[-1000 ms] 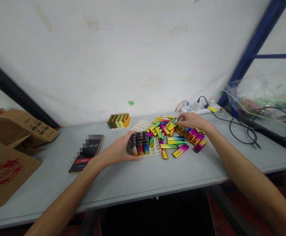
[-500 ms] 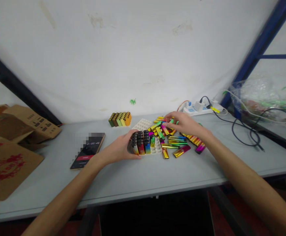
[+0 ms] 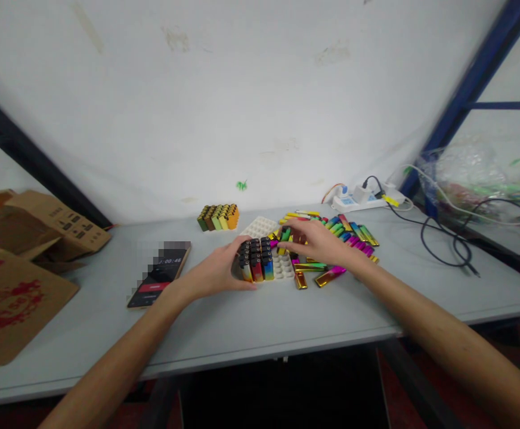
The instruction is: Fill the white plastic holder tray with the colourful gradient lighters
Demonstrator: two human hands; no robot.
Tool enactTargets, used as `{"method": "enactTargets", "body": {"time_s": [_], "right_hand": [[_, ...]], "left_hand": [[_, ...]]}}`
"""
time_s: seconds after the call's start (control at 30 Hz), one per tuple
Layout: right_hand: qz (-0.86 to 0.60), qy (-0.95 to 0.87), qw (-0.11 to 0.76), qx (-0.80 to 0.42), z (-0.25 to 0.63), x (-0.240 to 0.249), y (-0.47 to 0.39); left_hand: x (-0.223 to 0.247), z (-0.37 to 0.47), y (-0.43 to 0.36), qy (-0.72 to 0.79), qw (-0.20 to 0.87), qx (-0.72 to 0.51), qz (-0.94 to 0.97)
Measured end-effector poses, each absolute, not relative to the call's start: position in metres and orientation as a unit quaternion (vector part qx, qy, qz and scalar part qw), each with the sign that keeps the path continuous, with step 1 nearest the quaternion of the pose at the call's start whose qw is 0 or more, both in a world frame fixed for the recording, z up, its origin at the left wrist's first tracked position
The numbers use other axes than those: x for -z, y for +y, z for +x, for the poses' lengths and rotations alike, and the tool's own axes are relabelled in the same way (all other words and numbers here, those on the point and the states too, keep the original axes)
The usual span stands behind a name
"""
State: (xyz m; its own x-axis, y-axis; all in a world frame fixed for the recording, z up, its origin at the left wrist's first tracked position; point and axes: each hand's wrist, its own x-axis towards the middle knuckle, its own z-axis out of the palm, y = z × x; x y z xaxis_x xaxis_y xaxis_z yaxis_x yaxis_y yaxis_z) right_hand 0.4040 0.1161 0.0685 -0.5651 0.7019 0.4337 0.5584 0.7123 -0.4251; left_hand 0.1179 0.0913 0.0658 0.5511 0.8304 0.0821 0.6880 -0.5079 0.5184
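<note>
My left hand (image 3: 217,269) is wrapped round the left side of a block of upright black-topped lighters (image 3: 256,260), which stand in a white tray (image 3: 283,266) with bare pockets on its right. Between the thumb and fingers of my right hand (image 3: 310,239) is a green lighter (image 3: 285,234), held above the tray's right part. Loose shiny lighters (image 3: 311,267) in many colours lie in a pile right of the tray, partly behind my right hand.
A second white tray (image 3: 260,227) lies behind, near a block of yellow and green lighters (image 3: 218,217). A phone (image 3: 160,274) lies left, beside cardboard boxes (image 3: 22,298). A power strip (image 3: 362,199), black cable (image 3: 448,253) and plastic bag (image 3: 470,173) are at the right.
My right hand has moved left and a little down from the pile to the tray, and now holds a green lighter. My left hand stays where it was.
</note>
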Motion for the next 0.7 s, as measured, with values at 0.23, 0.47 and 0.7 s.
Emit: {"method": "enactTargets", "body": {"time_s": [0.23, 0.47, 0.7], "right_hand": [[-0.507, -0.809, 0.297, -0.021, 0.449, -0.073, 0.144], [-0.587, -0.778, 0.222, 0.034, 0.484, -0.060, 0.173], [-0.597, -0.785, 0.167, 0.010, 0.495, -0.065, 0.174]], "left_hand": [[-0.067, 0.118, 0.090, 0.463, 0.213, -0.159, 0.846], [-0.067, 0.118, 0.090, 0.468, 0.210, -0.153, 0.845], [-0.069, 0.120, 0.089, 0.466, 0.213, -0.157, 0.844]]}}
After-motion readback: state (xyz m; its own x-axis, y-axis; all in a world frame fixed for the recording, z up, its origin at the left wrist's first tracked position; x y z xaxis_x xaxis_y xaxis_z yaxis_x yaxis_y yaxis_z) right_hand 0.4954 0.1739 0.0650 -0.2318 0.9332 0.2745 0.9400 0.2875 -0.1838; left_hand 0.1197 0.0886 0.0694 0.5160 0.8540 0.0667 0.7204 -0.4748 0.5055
